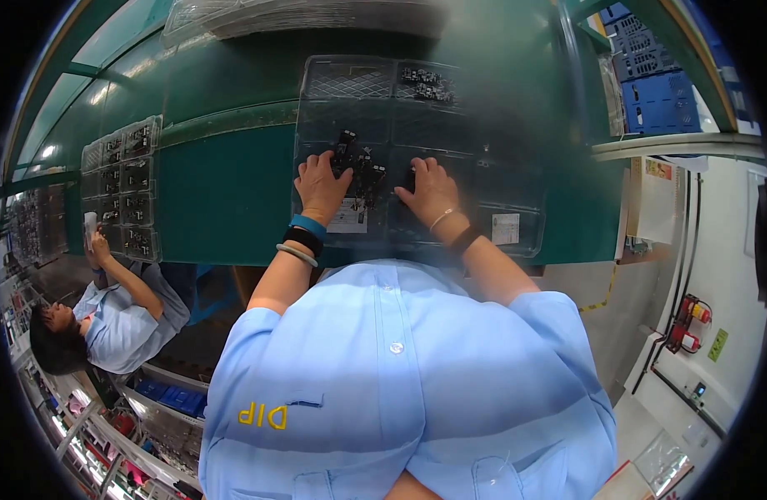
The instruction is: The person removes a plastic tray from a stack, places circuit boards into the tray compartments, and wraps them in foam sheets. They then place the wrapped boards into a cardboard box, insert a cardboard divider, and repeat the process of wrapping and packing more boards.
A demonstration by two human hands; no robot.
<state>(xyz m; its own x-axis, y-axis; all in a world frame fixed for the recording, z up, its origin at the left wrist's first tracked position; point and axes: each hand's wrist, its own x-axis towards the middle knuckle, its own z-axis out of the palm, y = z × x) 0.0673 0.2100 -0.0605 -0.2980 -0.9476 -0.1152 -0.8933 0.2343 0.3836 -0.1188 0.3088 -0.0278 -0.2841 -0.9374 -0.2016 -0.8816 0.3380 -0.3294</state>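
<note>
A clear plastic compartment tray [392,108] lies in front of me. In its left-middle compartment is a loose heap of small black electronic parts [367,179], some with shiny metal ends. At the heap's left edge, my left hand [321,190] rests palm down, its fingers apart and its thumb against the parts. My right hand [432,196] is over the compartment to the right, fingers and thumb bent around a small dark part [411,178] that is mostly hidden. More small parts [427,85] lie in rows in a far compartment.
White labels [506,228] sit on the tray's near side. Stacked clear trays [308,17] stand at the back of the green table [225,196]. On the left, a co-worker [125,317] works beside another filled tray [125,187]. Blue crates [662,100] stand far right. Haze blurs the tray's right side.
</note>
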